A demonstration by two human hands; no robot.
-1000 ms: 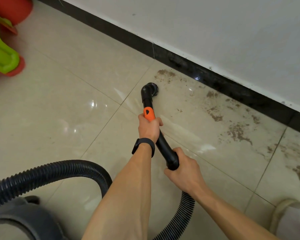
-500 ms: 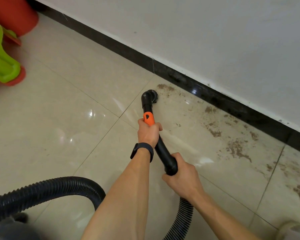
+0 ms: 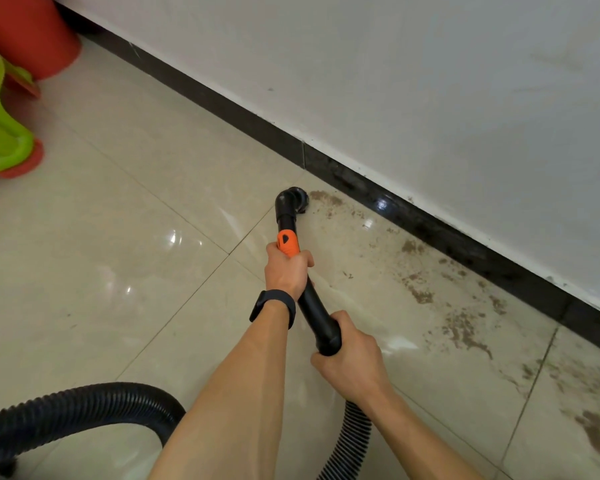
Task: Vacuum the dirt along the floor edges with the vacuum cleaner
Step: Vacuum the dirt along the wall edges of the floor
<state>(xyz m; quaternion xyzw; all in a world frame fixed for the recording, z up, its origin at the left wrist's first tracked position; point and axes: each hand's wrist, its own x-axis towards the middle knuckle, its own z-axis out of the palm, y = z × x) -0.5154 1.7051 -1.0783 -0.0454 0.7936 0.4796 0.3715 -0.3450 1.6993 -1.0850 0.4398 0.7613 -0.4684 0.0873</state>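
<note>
I hold a black vacuum wand (image 3: 313, 306) with both hands. My left hand (image 3: 286, 270), a dark band on its wrist, grips the wand just below its orange collar (image 3: 288, 242). My right hand (image 3: 352, 362) grips the wand's rear end where the ribbed hose (image 3: 347, 441) joins. The round nozzle (image 3: 293, 200) rests on the beige tile at the left end of a brown dirt trail (image 3: 461, 327) that runs along the black skirting (image 3: 430, 223).
A white wall rises above the skirting. The black ribbed hose loops across the lower left (image 3: 84, 407). A red and green plastic object (image 3: 4, 133) stands at the far left, with a red tub (image 3: 28, 32) behind it in the corner.
The view has tilted up and shows more wall. The nozzle sits a little closer to the skirting, at the edge of the leftmost dirt patch. Both hands keep their grip.
</note>
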